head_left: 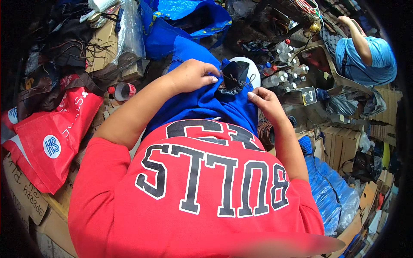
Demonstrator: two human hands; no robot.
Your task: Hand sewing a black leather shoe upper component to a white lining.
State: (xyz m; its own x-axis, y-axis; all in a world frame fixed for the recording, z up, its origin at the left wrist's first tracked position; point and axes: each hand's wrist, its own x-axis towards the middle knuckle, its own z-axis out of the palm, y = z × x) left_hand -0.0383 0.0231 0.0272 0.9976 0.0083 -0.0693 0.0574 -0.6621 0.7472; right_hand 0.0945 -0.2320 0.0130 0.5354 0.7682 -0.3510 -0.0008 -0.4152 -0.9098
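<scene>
Grip first: left hand (193, 77) has thumb and forefinger close together just left of the black drawstring pouch (234, 79), and right hand (267, 103) has its fingertips bunched just to the right of it. Can't tell from my feed whether either one is pinching cord or cloth, so I'm not calling it clamped. The pouch sits between the two, on the blue cloth (193, 103) over the lap.

Progress, my read: it's in place between both hands, and that's all I'd count as done. The cords (251, 77) look loose with no finished knot I can spot, so I'd judge they're the part left to sort.

Looks: small, soft, dark, puckered along the lower edge, thin cords curling off the right side. What's inside, no clue, too dark.

Further out I've got a white rounded thing (255, 77) just behind it, clear bottles (275, 80) to the right, a big blue bag (158, 42) up ahead, and a co-worker (370, 58) in light blue at far right.
</scene>
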